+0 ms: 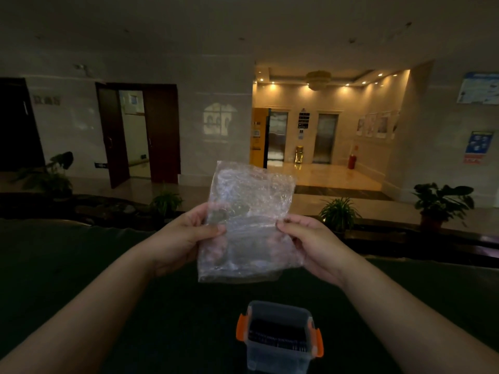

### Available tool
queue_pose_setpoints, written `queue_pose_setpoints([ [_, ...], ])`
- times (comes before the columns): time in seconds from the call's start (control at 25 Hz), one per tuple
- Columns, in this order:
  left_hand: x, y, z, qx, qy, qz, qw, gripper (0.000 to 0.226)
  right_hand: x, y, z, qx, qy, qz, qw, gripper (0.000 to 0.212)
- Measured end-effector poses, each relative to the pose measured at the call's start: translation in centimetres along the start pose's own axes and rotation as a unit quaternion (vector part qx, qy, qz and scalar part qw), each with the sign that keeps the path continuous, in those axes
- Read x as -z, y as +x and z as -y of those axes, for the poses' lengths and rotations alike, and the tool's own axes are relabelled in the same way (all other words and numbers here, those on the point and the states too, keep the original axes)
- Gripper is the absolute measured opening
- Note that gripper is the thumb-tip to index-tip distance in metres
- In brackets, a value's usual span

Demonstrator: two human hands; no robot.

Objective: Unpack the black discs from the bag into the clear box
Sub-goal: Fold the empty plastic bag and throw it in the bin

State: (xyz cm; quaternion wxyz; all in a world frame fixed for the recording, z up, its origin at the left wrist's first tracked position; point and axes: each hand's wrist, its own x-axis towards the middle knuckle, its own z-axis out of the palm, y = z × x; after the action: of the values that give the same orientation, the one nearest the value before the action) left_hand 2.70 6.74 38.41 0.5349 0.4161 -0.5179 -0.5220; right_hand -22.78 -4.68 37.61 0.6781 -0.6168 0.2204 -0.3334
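Head view: both hands, left hand [183, 236] and right hand [310, 244], pinch the upright plastic bag [248, 222]; the clear box [279, 337] lies at 6 o'clock.

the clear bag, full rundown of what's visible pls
The bag is clear, crinkled, bubble-textured plastic, roughly rectangular and held up in the air, upright, tilted slightly. The left hand pinches its left edge, the right hand its right edge. It looks nearly flat; whether any discs remain inside cannot be told. It hangs above a dark surface, farther from the camera than the clear box with orange latches.
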Motion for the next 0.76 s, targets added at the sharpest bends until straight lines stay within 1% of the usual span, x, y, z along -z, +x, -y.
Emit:
queue_pose_setpoints([
  [0.08,0.1,-0.4,0.2,-0.002,-0.011,0.003,1.0,0.047,0.1,-0.2,-0.2,-0.001,0.034,0.002,0.999,0.024],
  [0.2,0.1,-0.4,0.5,-0.002,-0.008,0.002,1.0,0.031,0.2,-0.3,-0.6,-0.007,0.093,0.016,0.995,0.031],
  [0.24,0.1,-0.4,0.5,-0.002,-0.005,0.0,1.0,0.029,0.2,-0.5,-0.5,-0.007,0.113,0.029,0.993,0.031],
  [0.28,-0.1,-0.4,0.4,-0.003,0.008,-0.008,1.0,0.033,0.3,-0.6,-0.3,-0.002,0.103,0.036,0.994,0.03],
  [0.32,-0.2,-0.4,0.1,-0.002,0.039,-0.022,0.999,0.039,0.2,-0.6,0.0,0.003,0.046,0.034,0.998,0.027],
  [0.36,-0.2,-0.4,0.0,-0.005,0.09,-0.036,0.995,0.043,0.2,-0.6,0.4,0.011,-0.057,0.023,0.998,0.018],
  [0.4,-0.3,-0.3,-0.2,-0.004,0.151,-0.041,0.988,0.045,0.0,-0.7,0.9,0.017,-0.156,0.02,0.987,0.008],
  [0.44,-0.4,-0.3,-0.5,0.004,0.214,-0.025,0.976,0.054,-0.1,-0.5,1.4,0.025,-0.235,0.034,0.971,0.014],
  [0.48,-1.0,-0.2,-0.7,0.021,0.272,0.002,0.962,0.064,-0.6,-0.6,2.1,0.023,-0.29,0.051,0.955,0.024],
  [0.52,-1.6,0.1,-0.7,0.037,0.316,0.036,0.947,0.065,-1.1,-0.6,2.8,0.021,-0.317,0.075,0.945,0.032],
  [0.6,-2.9,1.0,-0.2,0.051,0.352,0.082,0.931,0.046,-2.4,-0.5,3.6,0.032,-0.328,0.107,0.938,0.047],
  [0.64,-3.4,1.3,-0.1,0.047,0.34,0.084,0.935,0.036,-2.8,-0.4,3.8,0.049,-0.319,0.092,0.942,0.051],
  [0.68,-3.7,1.5,0.2,0.04,0.308,0.069,0.948,0.032,-3.1,-0.1,3.6,0.073,-0.296,0.048,0.951,0.054],
  [0.72,-3.9,1.6,0.4,0.031,0.261,0.038,0.964,0.032,-3.3,0.0,3.4,0.086,-0.253,-0.015,0.963,0.059],
  [0.76,-3.9,1.9,0.7,0.02,0.202,-0.004,0.979,0.036,-2.9,0.3,3.0,0.084,-0.187,-0.063,0.977,0.068],
])
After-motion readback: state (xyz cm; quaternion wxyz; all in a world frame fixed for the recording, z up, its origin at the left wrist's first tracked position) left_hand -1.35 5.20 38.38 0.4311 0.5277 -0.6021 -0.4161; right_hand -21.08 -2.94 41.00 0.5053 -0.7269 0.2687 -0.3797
